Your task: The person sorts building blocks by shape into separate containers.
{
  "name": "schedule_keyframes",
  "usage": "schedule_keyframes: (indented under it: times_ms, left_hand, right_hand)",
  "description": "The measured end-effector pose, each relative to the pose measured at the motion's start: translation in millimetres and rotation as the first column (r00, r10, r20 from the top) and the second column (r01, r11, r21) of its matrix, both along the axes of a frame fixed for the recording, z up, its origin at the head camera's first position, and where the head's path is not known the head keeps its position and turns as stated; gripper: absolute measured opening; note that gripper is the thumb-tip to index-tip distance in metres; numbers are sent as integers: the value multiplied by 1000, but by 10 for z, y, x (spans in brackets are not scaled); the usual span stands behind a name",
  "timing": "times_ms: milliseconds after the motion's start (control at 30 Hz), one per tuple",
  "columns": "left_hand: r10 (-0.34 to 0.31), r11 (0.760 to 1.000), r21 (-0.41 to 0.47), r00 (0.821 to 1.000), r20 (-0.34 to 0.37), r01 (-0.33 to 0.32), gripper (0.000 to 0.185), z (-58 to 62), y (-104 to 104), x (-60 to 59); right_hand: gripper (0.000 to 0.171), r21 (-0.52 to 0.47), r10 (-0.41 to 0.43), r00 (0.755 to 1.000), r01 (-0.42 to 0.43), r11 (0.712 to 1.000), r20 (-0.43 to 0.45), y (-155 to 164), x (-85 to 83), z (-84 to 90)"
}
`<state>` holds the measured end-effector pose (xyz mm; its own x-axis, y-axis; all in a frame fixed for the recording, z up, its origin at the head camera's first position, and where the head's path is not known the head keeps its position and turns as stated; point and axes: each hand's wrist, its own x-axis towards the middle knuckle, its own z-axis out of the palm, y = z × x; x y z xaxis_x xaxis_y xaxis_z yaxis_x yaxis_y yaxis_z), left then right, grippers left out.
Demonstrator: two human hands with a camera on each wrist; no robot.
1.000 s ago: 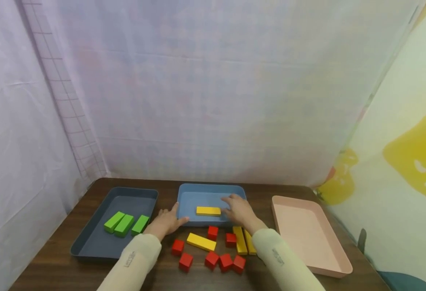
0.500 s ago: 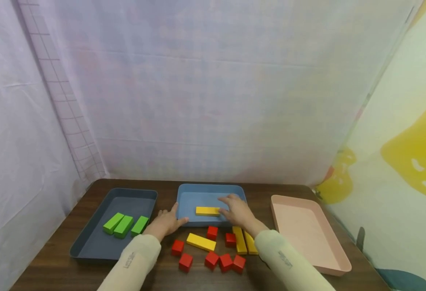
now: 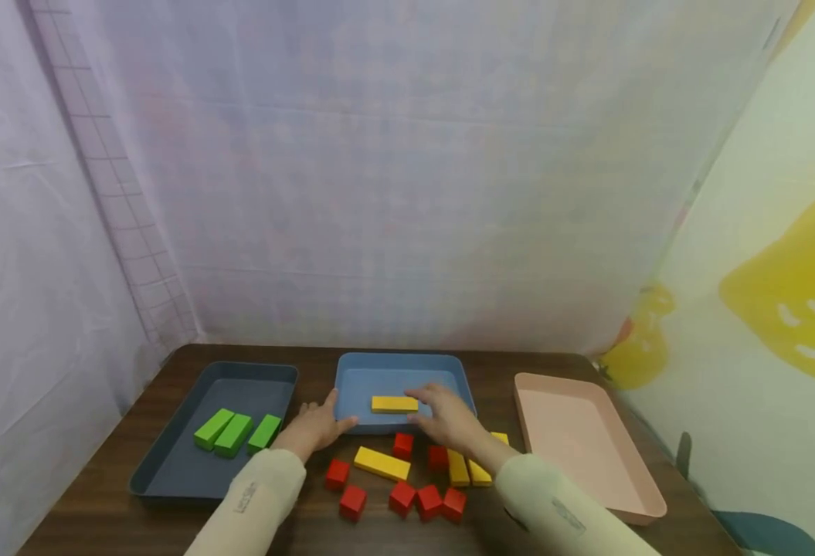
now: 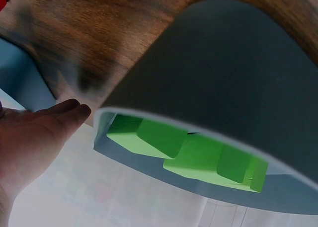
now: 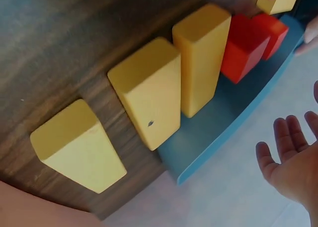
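Observation:
My left hand point(image 3: 317, 426) rests flat on the table at the front left corner of the blue tray point(image 3: 400, 357), thumb against its rim; its fingers lie straight point(image 4: 35, 137). My right hand point(image 3: 445, 417) hovers over the tray's front edge with fingers spread point(image 5: 290, 160) and holds nothing. Its fingertips are just right of the yellow block point(image 3: 395, 404) lying in the tray; whether they touch it I cannot tell. In front of the tray lie three yellow blocks point(image 3: 382, 463) point(image 5: 149, 93) and several red cubes point(image 3: 402, 445) point(image 5: 246, 43).
A dark grey tray point(image 3: 171, 471) point(image 4: 223, 78) with three green blocks point(image 3: 235, 432) point(image 4: 149, 135) stands at the left. A pink tray point(image 3: 629, 502) holding nothing stands at the right. Cloth walls close in the wooden table point(image 3: 101, 510) at the back and sides.
My right hand has drawn back toward the tray's front edge and a little left, uncovering a third yellow block on the table. The left hand and the block in the tray stayed put.

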<state>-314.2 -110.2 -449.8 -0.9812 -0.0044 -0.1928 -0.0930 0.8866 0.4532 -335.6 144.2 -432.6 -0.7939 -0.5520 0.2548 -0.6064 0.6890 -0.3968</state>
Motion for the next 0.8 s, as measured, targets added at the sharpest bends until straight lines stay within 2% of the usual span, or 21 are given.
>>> schedule_keyframes:
  times_ms: [167, 467, 567, 800]
  left_hand:
    - [13, 1000, -5, 1000, 1, -13, 83, 7, 1, -3]
    - [13, 1000, -2, 1000, 2, -13, 83, -18, -21, -14]
    - [4, 1000, 1, 1000, -6, -4, 82, -35, -30, -24]
    - [-11, 1000, 9, 1000, -12, 11, 83, -6, -17, -9]
  right_hand:
    - [43, -9, 61, 998, -61, 998, 7, -37, 164, -13]
    - [37, 16, 161, 987, -161, 987, -17, -124, 381, -158]
    - [34, 41, 159, 987, -159, 986, -3, -150, 435, -199]
    - [27, 101, 97, 995, -98, 990, 16, -196, 470, -279]
